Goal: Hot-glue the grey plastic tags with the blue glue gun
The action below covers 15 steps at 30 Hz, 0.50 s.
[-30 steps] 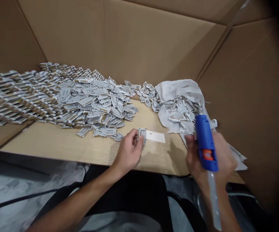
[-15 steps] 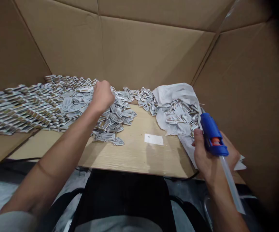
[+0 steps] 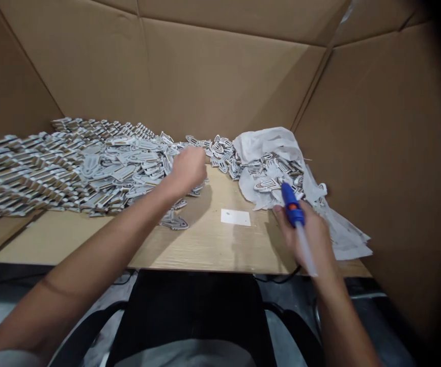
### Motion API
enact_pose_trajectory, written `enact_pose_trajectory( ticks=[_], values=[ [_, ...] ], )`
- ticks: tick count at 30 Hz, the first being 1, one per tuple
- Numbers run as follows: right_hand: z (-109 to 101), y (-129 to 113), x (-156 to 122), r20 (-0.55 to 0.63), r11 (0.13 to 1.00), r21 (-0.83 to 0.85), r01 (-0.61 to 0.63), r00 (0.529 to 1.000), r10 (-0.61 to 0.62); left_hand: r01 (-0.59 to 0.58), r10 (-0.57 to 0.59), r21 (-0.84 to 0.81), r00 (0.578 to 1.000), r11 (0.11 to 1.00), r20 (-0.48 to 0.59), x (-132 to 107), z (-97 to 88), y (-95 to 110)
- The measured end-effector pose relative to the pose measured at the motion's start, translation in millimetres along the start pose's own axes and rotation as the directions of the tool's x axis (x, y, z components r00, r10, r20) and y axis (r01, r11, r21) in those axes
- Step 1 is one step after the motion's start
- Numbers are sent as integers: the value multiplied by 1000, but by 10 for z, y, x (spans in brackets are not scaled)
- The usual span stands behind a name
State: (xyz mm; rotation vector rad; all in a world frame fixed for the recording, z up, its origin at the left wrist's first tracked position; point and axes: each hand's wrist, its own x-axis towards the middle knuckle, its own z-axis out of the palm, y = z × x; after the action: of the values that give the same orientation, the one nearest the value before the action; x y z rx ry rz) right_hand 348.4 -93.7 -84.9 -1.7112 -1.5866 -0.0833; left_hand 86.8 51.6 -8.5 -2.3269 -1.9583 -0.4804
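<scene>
My right hand [image 3: 312, 234] is wrapped round a blue hot glue gun [image 3: 291, 204], with a long translucent glue stick [image 3: 306, 252] sticking out of its back end. The gun's front end points toward a white plastic bag [image 3: 270, 137] that lies open over small flat pieces [image 3: 268, 184] with slots in them. My left hand [image 3: 189, 167] is closed, over the right side of a heap of flat grey-and-white cut pieces [image 3: 136, 158]. Its fingertips are hidden, so whatever they pinch does not show.
Neat rows of stacked pieces [image 3: 25, 173] fill the left of the wooden table [image 3: 205, 250]. A white card [image 3: 236, 217] lies near the middle. Cardboard walls [image 3: 224, 76] rise at the back and both sides. Black cables hang below the front edge.
My left hand has moved to the right across the heap, staying closed. My right hand has brought the glue gun left, in front of the bag. The view has shifted slightly.
</scene>
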Motion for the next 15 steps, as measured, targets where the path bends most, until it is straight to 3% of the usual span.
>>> enact_pose_trajectory(
  ticks=[4, 8, 11, 15],
  values=[
    [141, 30, -33, 255, 999, 8, 50, 966, -51, -197, 221, -128, 950, 972, 221, -176, 199, 203],
    [220, -8, -62, 326, 998, 31, 58, 943, -65, -208, 254, -146, 815, 967, 521, -353, 248, 209],
    [225, -34, -62, 331, 997, 62, 49, 941, -67, -211, 218, -76, 812, 975, 541, -488, 251, 147],
    [203, -49, -57, 320, 994, 93, 52, 944, -79, -203, 235, -120, 814, 972, 531, -581, 252, 46]
  ],
)
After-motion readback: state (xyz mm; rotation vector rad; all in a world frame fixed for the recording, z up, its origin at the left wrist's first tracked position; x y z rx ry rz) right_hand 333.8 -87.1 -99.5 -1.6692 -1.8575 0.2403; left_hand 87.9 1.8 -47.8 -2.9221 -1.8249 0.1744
